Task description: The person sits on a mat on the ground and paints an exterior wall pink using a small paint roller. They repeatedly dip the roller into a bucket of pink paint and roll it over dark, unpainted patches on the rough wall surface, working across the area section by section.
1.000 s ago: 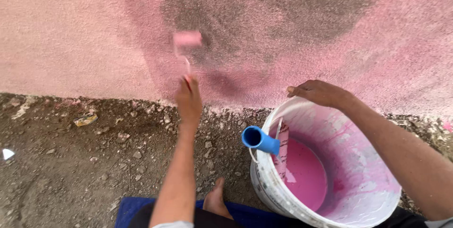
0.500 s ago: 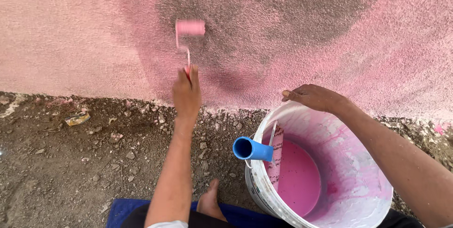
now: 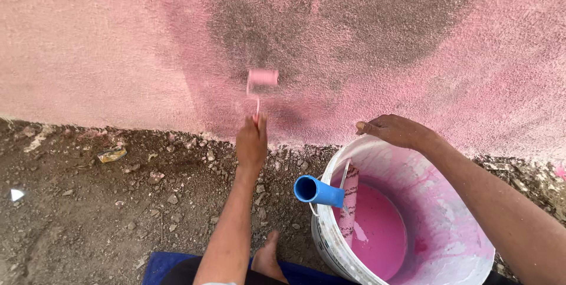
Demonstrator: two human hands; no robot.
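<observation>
Left hand (image 3: 252, 142) was closed in a fist around the thin handle of a small pink paint roller (image 3: 262, 78), arm stretched forward. Roller head was pressed against the rough pink-painted wall (image 3: 88, 43), low down, just above the ground line; it looked blurred. It sat at the lower edge of a darker grey-brown unpainted patch (image 3: 330, 19) in the middle of the wall, with fresher, deeper pink around it.

Right hand (image 3: 394, 130) rested on the far rim of a large white plastic bucket (image 3: 448, 243), fingers curled over the edge and gripping it. Bucket stood on the ground to the right of the left arm, close to the wall, inside smeared with pink and holding a pool of pink paint (image 3: 377, 232) at the bottom. A second, larger roller with a blue tubular handle (image 3: 318, 190) leaned inside the bucket, handle sticking out over the near-left rim, pink sleeve dipped toward the paint; neither hand touched it.

Ground was bare brown dirt with small stones (image 3: 88, 202). A bare foot (image 3: 268, 258) showed at the bottom edge between arm and bucket, on a blue mat (image 3: 159, 264).
</observation>
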